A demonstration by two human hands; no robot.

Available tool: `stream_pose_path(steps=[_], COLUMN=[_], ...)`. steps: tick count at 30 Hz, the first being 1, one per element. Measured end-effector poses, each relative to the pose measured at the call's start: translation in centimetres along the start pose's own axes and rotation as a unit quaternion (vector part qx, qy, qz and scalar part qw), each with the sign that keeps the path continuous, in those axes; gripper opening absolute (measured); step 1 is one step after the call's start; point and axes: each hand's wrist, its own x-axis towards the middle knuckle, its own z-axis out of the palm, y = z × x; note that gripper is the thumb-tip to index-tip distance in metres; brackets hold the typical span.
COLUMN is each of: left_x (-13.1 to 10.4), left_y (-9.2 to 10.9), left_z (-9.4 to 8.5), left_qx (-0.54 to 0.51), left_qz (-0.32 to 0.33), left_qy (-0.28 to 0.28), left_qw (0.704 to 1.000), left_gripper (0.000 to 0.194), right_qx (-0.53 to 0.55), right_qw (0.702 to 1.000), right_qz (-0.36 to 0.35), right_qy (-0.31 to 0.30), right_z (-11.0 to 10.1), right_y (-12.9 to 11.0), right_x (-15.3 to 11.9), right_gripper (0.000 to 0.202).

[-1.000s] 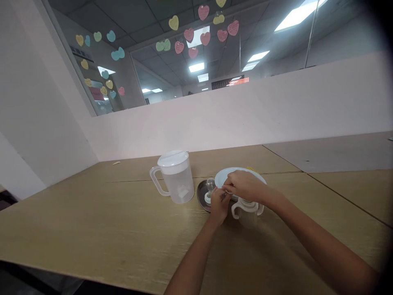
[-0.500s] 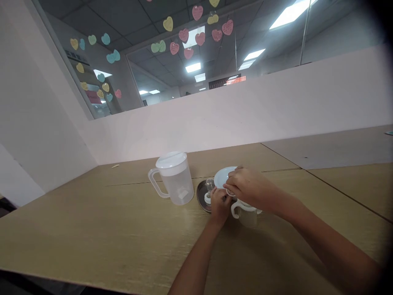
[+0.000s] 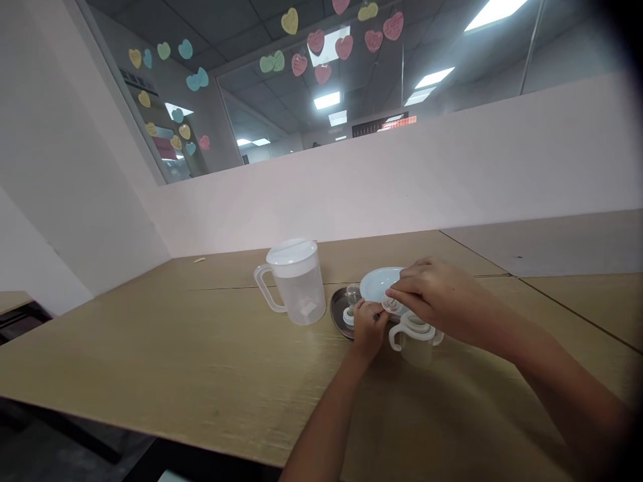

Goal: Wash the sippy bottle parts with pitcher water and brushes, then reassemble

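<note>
My right hand [image 3: 435, 298] is closed, its fingertips gripping a small clear round part [image 3: 392, 304] with a pale rim. Just beside that part, my left hand [image 3: 369, 328] has its fingers pinched together; a small dark bit shows at the fingertips, too small to name. Below my right hand stands a clear bottle [image 3: 418, 348] with two white handles and an uncovered top. A dark round metal tray [image 3: 337, 318] lies partly behind my left hand. On the tray are a white ring [image 3: 348, 317] and a clear dome-shaped cover [image 3: 353, 293].
A pale blue-white plate [image 3: 376, 284] sits behind my hands, partly covered by the right one. To the left stands a translucent lidded pitcher [image 3: 301, 288] with a handle. A wall [image 3: 351, 194] with a window bounds the wooden table [image 3: 226, 361] at the back.
The view has shifted, so everything sits slightly farther right. The clear round part in my right hand shows more fully, and more of the bottle's top is visible. Both hands stay close together.
</note>
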Motion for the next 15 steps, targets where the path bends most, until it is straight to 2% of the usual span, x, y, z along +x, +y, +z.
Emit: stream_pose_path(steps=[10,15], left_x=[-0.1,-0.2], left_y=[0.6,0.9], left_z=[-0.4,-0.6], left_qx=[0.0,-0.044], left_qz=[-0.001,0.008], left_qy=[-0.02,-0.008], left_qw=[1.0,0.999], left_gripper=[0.032,0.034], right_qx=[-0.033,-0.048], right_qw=[0.997,0.995], right_qz=[-0.045,-0.053], right_qy=[0.054,0.069], right_z=[-0.3,-0.9], right_y=[-0.5,-0.9], right_x=[-0.7,-1.2], right_gripper=[0.042,0.041])
